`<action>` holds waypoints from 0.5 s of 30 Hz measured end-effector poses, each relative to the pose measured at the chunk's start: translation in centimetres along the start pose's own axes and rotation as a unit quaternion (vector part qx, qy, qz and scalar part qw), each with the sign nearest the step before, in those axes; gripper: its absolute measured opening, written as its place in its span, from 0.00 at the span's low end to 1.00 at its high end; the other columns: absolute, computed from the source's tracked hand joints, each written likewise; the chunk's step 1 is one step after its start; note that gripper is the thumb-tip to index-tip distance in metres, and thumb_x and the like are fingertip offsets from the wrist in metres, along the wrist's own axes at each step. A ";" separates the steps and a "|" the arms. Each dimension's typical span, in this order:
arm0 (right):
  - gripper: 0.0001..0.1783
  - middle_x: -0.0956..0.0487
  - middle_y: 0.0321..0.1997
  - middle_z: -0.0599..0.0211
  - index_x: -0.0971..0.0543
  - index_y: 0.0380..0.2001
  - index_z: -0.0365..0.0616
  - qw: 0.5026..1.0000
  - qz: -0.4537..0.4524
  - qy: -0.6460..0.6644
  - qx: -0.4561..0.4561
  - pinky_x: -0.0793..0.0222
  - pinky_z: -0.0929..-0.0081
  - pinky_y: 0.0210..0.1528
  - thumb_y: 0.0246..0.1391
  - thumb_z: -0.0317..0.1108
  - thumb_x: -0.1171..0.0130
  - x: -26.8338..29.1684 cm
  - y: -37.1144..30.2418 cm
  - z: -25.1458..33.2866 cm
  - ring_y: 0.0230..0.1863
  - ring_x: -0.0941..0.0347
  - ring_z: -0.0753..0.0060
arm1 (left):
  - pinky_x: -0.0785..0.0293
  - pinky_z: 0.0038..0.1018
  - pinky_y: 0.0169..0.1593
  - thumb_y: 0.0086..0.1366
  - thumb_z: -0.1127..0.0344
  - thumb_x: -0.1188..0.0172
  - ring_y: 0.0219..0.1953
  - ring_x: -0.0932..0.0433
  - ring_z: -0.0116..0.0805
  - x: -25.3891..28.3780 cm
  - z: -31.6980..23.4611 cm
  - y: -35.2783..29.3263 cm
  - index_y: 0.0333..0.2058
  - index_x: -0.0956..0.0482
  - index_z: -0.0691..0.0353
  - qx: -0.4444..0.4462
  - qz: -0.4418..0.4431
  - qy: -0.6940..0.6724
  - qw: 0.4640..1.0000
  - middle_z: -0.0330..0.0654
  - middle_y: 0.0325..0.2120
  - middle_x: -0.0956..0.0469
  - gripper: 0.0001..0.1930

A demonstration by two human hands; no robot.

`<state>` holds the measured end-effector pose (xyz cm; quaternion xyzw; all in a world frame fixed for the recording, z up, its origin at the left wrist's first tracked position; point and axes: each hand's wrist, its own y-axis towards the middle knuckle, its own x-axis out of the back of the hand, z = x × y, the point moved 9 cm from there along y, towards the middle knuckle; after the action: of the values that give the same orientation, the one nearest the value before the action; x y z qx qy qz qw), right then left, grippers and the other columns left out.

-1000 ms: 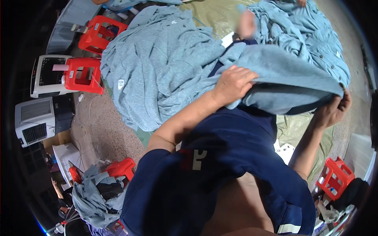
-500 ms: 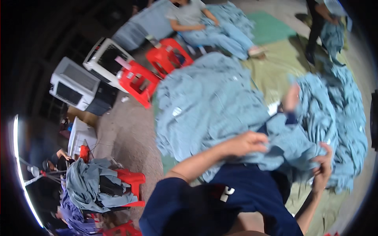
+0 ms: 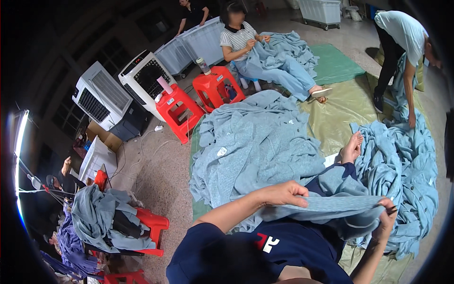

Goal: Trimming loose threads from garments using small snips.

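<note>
Between my two hands a light blue knit garment (image 3: 331,208) is stretched sideways, its ribbed edge pulled fairly straight. My left hand (image 3: 286,193) pinches one end of that edge, and my right hand (image 3: 388,215) grips the other end. The rest of the garment hangs down over my lap, partly hidden. A large heap of similar blue knitwear (image 3: 250,146) lies just beyond my left forearm. To the right spreads another pile of blue knitwear (image 3: 378,146), close by my bare foot (image 3: 351,147).
Red stools (image 3: 177,113) and grey-white air coolers (image 3: 104,97) stand at the left. A person (image 3: 243,42) sits at the back handling blue cloth; another person (image 3: 402,42) bends over the right pile. Clothes drape a red stool (image 3: 153,227) at lower left. A tarp (image 3: 336,109) covers the floor.
The garment's ribbed edge has come up, stretched between my hands. Both hands now grip it, and my view has tilted slightly upward. The person at right has bent down to the pile.
</note>
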<state>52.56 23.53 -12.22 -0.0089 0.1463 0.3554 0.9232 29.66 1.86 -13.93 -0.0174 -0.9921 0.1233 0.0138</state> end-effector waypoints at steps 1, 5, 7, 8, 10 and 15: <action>0.08 0.29 0.29 0.72 0.27 0.29 0.42 0.999 -0.004 -0.031 0.041 0.40 0.80 0.39 0.46 0.32 0.41 1.0 -0.2 1.0 0.34 0.34 0.79 | 0.36 0.19 0.37 0.63 0.62 0.35 0.32 0.33 0.16 0.3 0.1 -0.4 0.33 0.20 0.64 -0.001 0.003 -0.010 1.000 0.27 0.26 0.27 0.10; 0.09 0.30 0.33 0.70 0.29 0.33 0.43 0.996 -0.001 -0.018 0.086 0.39 0.79 0.40 0.51 0.35 0.43 4.2 -1.7 3.4 0.35 0.35 0.78 | 0.35 0.18 0.36 0.61 0.66 0.33 0.31 0.32 0.15 2.3 -0.8 -2.5 0.34 0.19 0.65 0.004 0.003 -0.002 1.000 0.27 0.26 0.25 0.09; 0.12 0.30 0.40 0.67 0.30 0.41 0.44 0.985 -0.021 0.052 0.164 0.35 0.74 0.47 0.57 0.38 0.46 6.7 -2.9 5.6 0.41 0.33 0.75 | 0.34 0.18 0.36 0.61 0.66 0.33 0.31 0.31 0.15 3.5 -2.0 -3.4 0.34 0.19 0.65 -0.004 0.002 0.000 1.000 0.28 0.27 0.24 0.09; 0.12 0.30 0.40 0.67 0.30 0.41 0.44 0.986 -0.020 0.051 0.160 0.35 0.74 0.47 0.57 0.38 0.46 7.0 -2.9 5.5 0.41 0.33 0.75 | 0.34 0.17 0.36 0.61 0.66 0.32 0.31 0.30 0.14 4.1 -2.5 -4.0 0.34 0.19 0.65 -0.008 -0.002 0.007 1.000 0.28 0.27 0.23 0.09; 0.15 0.30 0.49 0.63 0.31 0.48 0.44 0.967 -0.120 0.153 0.164 0.35 0.67 0.57 0.61 0.39 0.51 8.7 -3.2 5.4 0.51 0.31 0.69 | 0.33 0.17 0.36 0.60 0.67 0.32 0.31 0.29 0.14 5.3 -1.8 -4.8 0.34 0.19 0.65 -0.001 -0.003 -0.001 1.000 0.29 0.27 0.22 0.08; 0.17 0.22 0.52 0.62 0.27 0.54 0.42 0.966 -0.129 0.223 -0.015 0.33 0.60 0.61 0.67 0.38 0.52 20.4 1.8 -9.8 0.54 0.26 0.64 | 0.31 0.19 0.43 0.57 0.66 0.29 0.36 0.26 0.19 11.2 4.6 -4.0 0.36 0.18 0.64 0.041 -0.029 0.118 0.992 0.29 0.30 0.20 0.11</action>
<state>63.18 37.04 -27.09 -0.1209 0.3407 0.2245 0.9049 18.22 -2.71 -17.10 -0.0024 -0.9778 0.1602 0.1353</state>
